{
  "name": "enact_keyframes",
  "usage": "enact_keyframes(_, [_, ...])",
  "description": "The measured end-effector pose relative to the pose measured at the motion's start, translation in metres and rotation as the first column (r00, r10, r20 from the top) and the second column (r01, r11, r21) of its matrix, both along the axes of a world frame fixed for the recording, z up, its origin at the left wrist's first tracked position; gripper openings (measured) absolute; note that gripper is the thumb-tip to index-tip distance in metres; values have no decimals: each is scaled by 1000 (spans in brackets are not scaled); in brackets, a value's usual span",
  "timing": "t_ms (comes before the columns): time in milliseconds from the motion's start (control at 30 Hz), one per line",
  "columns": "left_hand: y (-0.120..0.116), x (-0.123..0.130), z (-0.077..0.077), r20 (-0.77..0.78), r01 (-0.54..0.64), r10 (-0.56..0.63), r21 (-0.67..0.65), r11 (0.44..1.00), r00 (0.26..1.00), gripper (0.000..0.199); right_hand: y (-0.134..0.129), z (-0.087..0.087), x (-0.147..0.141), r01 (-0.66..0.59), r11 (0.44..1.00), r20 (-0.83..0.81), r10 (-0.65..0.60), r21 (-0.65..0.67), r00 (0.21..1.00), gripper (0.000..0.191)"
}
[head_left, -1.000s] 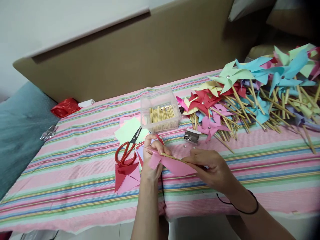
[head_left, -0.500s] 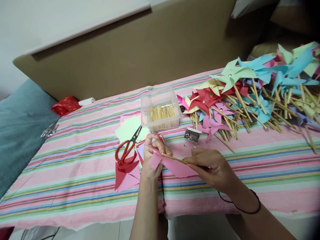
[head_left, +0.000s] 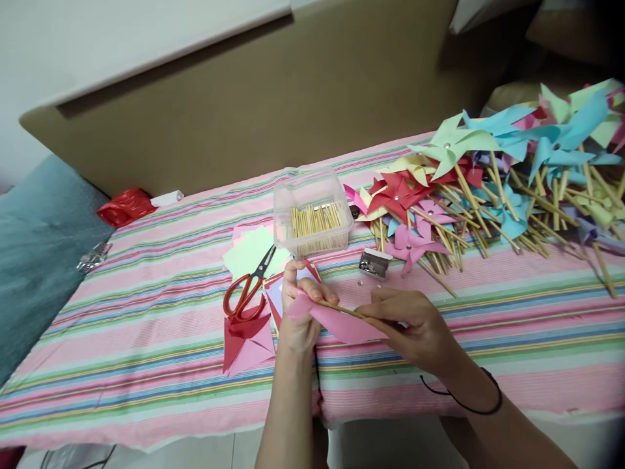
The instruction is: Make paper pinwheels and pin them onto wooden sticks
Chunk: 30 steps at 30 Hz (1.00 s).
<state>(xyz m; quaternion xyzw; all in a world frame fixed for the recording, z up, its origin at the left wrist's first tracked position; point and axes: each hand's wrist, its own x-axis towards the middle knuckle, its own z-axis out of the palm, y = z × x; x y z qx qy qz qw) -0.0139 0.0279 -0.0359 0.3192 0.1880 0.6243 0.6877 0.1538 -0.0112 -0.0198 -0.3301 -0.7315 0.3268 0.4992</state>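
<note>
A piece of pink paper point(head_left: 344, 325) hangs between my hands, partly folded at its left end. My left hand point(head_left: 303, 309) is closed on that left end, pinching it against the tip of a thin wooden stick point(head_left: 344, 309). My right hand point(head_left: 415, 326) is closed around the other end of the stick, the paper's right corner close to its fingers. Red-handled scissors point(head_left: 248, 293) lie left of my left hand, over cut red and pink paper point(head_left: 250, 345). Beyond my right hand stands a small open metallic box point(head_left: 374, 264).
A clear plastic box point(head_left: 312, 241) of short sticks stands behind my hands. Finished paper pinwheels point(head_left: 508, 202) on sticks are heaped at the right. Square paper sheets point(head_left: 254, 254) lie by the scissors. A red plastic bag point(head_left: 127, 207) sits at the far left on the striped cloth point(head_left: 146, 312).
The left end of the pink paper has curled over more in my left hand. Both hands keep their hold on the stick, almost in the same place.
</note>
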Motion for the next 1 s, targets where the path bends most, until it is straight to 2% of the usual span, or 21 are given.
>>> enact_keyframes(133, [1,3,3,4,-10,10,16,1000,1000,52,-1,-2,0,0,1000,6,0,-21,1000,34])
enact_keyframes(267, [1,4,7,-21,-53,53,-13,998,998,45,-3,-1,-2,8,999,-2,-8,-46,1000,27])
enact_keyframes(433, [0,3,6,-87,-108,104,-43,993,991,58,-3,-1,-2,33,998,25,-31,-59,999,34])
enact_keyframes(533, [2,1,5,-144,-164,153,-66,984,978,61,0,-4,-1,48,991,7,-48,-125,999,26])
enact_keyframes(667, [7,3,6,-296,-331,287,-107,938,911,58,4,-12,-1,91,938,-22,-104,-335,994,18])
enact_keyframes(767, [9,6,7,-444,-423,341,-100,900,829,57,6,-18,-3,141,908,45,-134,-395,990,14])
enact_keyframes(867, [9,8,6,-532,-473,368,-71,878,762,57,7,-24,-7,133,866,49,-125,-482,991,16])
enact_keyframes(933, [10,8,5,-523,-463,360,-78,883,773,61,7,-27,-8,114,828,10,-130,-549,991,19])
enact_keyframes(1000, [12,8,4,-473,-429,334,-104,897,815,62,8,-30,-7,124,797,-35,-179,-590,983,24])
